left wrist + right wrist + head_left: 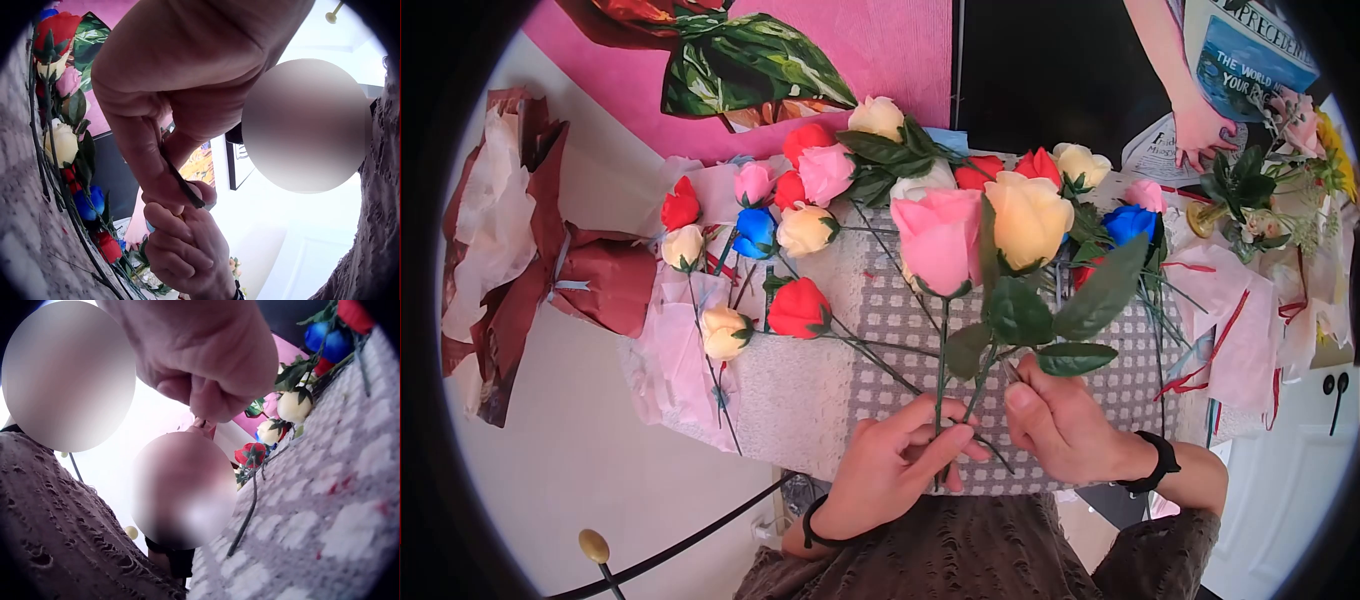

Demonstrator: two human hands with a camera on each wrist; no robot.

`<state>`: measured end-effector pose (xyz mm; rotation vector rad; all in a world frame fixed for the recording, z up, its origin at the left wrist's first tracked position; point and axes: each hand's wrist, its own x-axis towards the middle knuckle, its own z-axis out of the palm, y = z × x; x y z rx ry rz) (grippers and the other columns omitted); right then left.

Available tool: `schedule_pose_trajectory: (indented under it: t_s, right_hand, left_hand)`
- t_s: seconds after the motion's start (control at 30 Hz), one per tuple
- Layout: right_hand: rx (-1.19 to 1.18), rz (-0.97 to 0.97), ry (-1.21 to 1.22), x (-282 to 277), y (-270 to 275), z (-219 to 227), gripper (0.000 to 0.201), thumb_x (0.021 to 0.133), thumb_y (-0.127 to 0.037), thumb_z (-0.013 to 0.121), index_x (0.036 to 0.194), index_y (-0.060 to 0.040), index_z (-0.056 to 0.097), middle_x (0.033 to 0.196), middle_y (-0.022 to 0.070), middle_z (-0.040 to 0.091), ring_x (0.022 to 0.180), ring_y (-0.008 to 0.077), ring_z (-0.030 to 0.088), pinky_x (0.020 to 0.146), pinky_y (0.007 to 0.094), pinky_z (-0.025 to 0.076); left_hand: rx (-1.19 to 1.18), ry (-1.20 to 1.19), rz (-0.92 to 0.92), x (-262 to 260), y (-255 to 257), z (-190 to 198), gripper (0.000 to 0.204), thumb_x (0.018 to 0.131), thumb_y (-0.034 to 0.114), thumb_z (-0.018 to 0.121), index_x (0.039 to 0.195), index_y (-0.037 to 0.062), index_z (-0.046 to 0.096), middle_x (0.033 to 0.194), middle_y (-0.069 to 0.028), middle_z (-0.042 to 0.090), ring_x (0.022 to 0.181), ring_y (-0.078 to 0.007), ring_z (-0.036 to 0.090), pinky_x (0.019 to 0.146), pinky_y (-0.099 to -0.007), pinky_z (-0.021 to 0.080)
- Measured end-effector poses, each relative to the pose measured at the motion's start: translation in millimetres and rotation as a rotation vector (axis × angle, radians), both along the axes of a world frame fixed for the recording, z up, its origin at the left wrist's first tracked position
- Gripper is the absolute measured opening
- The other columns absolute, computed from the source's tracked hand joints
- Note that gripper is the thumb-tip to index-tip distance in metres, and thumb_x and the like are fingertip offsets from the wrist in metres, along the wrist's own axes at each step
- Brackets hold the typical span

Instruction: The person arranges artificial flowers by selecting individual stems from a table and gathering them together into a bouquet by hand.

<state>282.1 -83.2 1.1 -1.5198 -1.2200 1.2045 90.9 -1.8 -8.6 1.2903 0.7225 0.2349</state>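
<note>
My left hand (pixel 905 455) holds the green stems of a pink artificial rose (pixel 940 240) and a cream artificial rose (pixel 1032 222), which cross between thumb and fingers. Both blooms stand upright over the table, side by side. To the right, my right hand (pixel 1065 425) has curled fingers and pinches at the cream rose's leafy stem, just below its dark green leaves (pixel 1020 310); what lies between thumb and finger is mostly hidden. In the left wrist view, a dark stem end (pixel 190 192) sticks out from the left fingers, close above the right fist (pixel 181 244).
Red, blue, cream and pink roses lie around, including a red rose (pixel 798 308) and a blue rose (pixel 755 235), on a checked cloth (pixel 890 400). Dark red wrapping (pixel 605 280) is at left. Another hand (pixel 1200 130) reaches in at upper right, near a mixed bouquet (pixel 1265 190).
</note>
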Motion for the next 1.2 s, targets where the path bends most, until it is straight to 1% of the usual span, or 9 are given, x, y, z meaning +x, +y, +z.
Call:
schedule_pose_trajectory:
  t_s: [0.17,0.23,0.5,0.57,0.6,0.67,0.77,1.0,1.2]
  right_hand:
    - [0.071,0.017,-0.116,6,-1,0,0.027,0.1,-0.024,0.044,0.096,0.0019,0.048,0.063,0.0128,0.051,0.055,0.0353,0.052,0.055,0.0422,0.042]
    - [-0.173,0.083,-0.199,19,-4,0,0.033,0.1,-0.032,0.045,0.099,0.001,0.048,0.066,0.0176,0.056,0.063,0.043,0.056,0.058,0.0469,0.043]
    - [-0.112,0.088,-1.048,25,-8,0,0.036,0.091,-0.032,0.06,0.096,0.003,0.052,0.073,0.0171,0.063,0.063,0.0319,0.064,0.057,0.0445,0.05]
    - [0.376,0.032,-1.206,30,-1,3,0.033,0.085,-0.025,0.069,0.095,0.0041,0.057,0.082,0.0166,0.065,0.062,0.0283,0.064,0.055,0.0383,0.05]
    - [0.379,0.032,-1.207,27,2,6,0.033,0.085,-0.025,0.069,0.095,0.0041,0.057,0.082,0.0166,0.065,0.062,0.0283,0.064,0.055,0.0383,0.05]
    - [0.368,-0.045,-0.484,13,9,17,0.026,0.082,-0.016,0.073,0.096,0.0035,0.062,0.089,0.0138,0.065,0.063,0.0218,0.064,0.056,0.0319,0.049]
    - [0.359,-0.137,-0.02,0,15,12,0.018,0.082,-0.001,0.071,0.097,0.0018,0.061,0.092,0.0095,0.064,0.066,0.0161,0.062,0.056,0.0288,0.047]
    - [0.364,-0.324,0.11,-1,21,14,0.019,0.08,0.0,0.072,0.097,-0.0003,0.065,0.091,0.0065,0.064,0.069,0.0098,0.06,0.056,0.0248,0.047]
    - [0.889,0.031,-0.655,24,19,16,0.031,0.071,-0.007,0.074,0.1,-0.0029,0.068,0.103,0.0125,0.064,0.064,0.0184,0.059,0.055,0.0252,0.046]
  left_hand:
    - [-0.06,-0.062,0.05,-3,3,-7,0.017,0.097,0.012,0.055,0.107,-0.002,0.052,0.088,-0.012,0.072,0.059,-0.0099,0.063,0.055,-0.0225,0.049]
    - [-0.059,-0.078,0.078,-5,6,-10,0.017,0.097,0.011,0.054,0.106,-0.0023,0.051,0.088,-0.0123,0.072,0.06,-0.0102,0.063,0.056,-0.0229,0.049]
    - [-0.139,-0.128,0.045,-6,8,-1,0.013,0.099,0.008,0.048,0.107,-0.0017,0.048,0.09,-0.0187,0.069,0.061,-0.017,0.064,0.057,-0.027,0.05]
    - [-0.191,-0.151,0.003,-6,8,1,0.012,0.099,0.008,0.048,0.108,-0.0008,0.048,0.09,-0.0188,0.069,0.062,-0.0181,0.066,0.058,-0.0273,0.05]
    - [-0.189,-0.151,0.004,-6,8,2,0.012,0.099,0.008,0.048,0.108,-0.0008,0.048,0.09,-0.0188,0.069,0.062,-0.0181,0.066,0.058,-0.0273,0.05]
    - [-0.272,-0.168,-0.049,-6,7,4,0.019,0.099,0.013,0.051,0.111,-0.0013,0.049,0.092,-0.0155,0.07,0.064,-0.0138,0.065,0.059,-0.0238,0.049]
    - [-0.304,-0.204,-0.079,-4,6,10,0.02,0.099,0.013,0.051,0.112,-0.0014,0.048,0.092,-0.0155,0.069,0.066,-0.014,0.065,0.06,-0.0241,0.049]
    - [-0.3,-0.235,-0.073,-4,5,15,0.018,0.099,0.012,0.05,0.112,-0.0017,0.048,0.093,-0.0163,0.069,0.066,-0.014,0.065,0.06,-0.0248,0.05]
    - [-0.094,-0.27,-0.102,-4,6,19,0.027,0.098,0.005,0.05,0.124,-0.0031,0.048,0.091,-0.0057,0.064,0.071,-0.0114,0.064,0.062,-0.0238,0.049]
